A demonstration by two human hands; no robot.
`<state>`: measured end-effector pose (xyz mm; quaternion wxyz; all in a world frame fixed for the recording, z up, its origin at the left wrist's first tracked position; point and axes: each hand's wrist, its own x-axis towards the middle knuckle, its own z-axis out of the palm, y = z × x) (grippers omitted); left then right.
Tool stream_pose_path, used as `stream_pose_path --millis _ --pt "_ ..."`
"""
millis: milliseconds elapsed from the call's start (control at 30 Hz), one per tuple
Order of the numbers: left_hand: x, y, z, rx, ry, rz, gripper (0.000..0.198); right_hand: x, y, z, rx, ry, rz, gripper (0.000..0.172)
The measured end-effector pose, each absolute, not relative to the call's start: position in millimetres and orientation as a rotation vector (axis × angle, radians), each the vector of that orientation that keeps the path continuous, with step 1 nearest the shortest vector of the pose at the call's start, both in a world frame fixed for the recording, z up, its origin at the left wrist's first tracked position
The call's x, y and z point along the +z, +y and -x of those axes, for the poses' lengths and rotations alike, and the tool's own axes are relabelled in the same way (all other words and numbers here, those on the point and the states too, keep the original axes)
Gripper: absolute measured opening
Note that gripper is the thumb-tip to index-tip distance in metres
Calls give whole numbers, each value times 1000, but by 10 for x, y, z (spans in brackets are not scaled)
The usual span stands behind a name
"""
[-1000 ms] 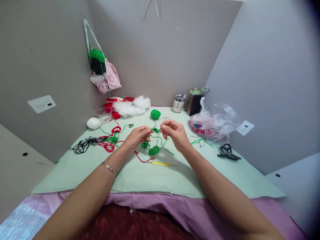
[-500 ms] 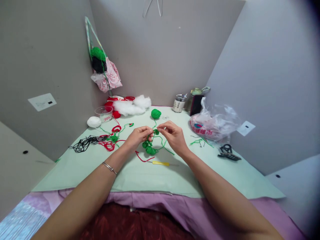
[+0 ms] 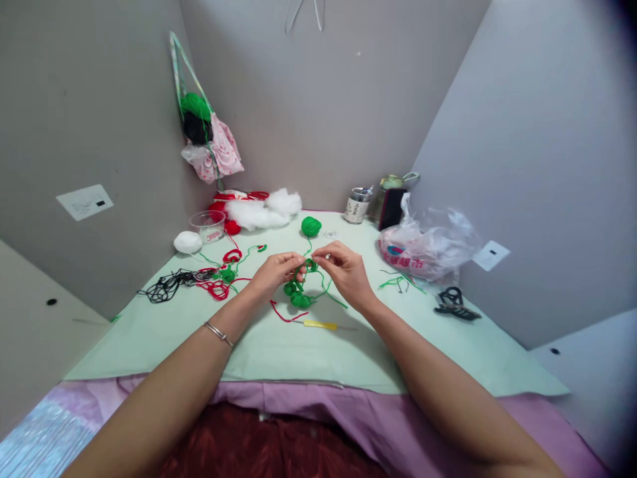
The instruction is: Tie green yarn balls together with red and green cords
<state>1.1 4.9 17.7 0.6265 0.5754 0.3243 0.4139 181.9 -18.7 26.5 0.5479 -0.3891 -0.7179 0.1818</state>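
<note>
Both hands meet over the middle of the table, fingers pinched close together. My left hand (image 3: pixel 277 271) is closed on green yarn (image 3: pixel 311 265), thumb and forefinger together. Opposite it, my right hand (image 3: pixel 343 265) pinches the same green yarn, which forms a small loop between the hands. Just below hang or lie rounded green crocheted pieces (image 3: pixel 299 298), partly behind the left fingers. Behind the hands sits a green yarn ball (image 3: pixel 311 226), its strand running down to the fingers. A yellow-handled crochet hook (image 3: pixel 320 325) lies nearer me, beside a red yarn piece (image 3: pixel 287 317).
Black yarn (image 3: pixel 172 287) and red yarn (image 3: pixel 215 290) lie tangled at left, near a white yarn ball (image 3: pixel 188 242) and a clear tub (image 3: pixel 208 227). White stuffing (image 3: pixel 263 210) is at the back. A plastic bag (image 3: pixel 425 245) and black hair claw (image 3: pixel 455 304) are at right.
The green loop between my fingers looks a little more open than before. Both hands stay in nearly the same place.
</note>
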Motion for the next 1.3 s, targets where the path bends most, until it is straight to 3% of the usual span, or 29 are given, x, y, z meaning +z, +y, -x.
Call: stream_pose_path --millis 300,567,1300 --pt "182 45 -5 943 695 -1270 28 273 -187 -1821 454 -1701 936 9" --pt "167 68 24 832 553 -1136 23 212 -139 -1799 741 -1591 932 21" --pt "237 25 -28 1049 636 -1123 28 223 -241 -1722 505 -1634 964 13"
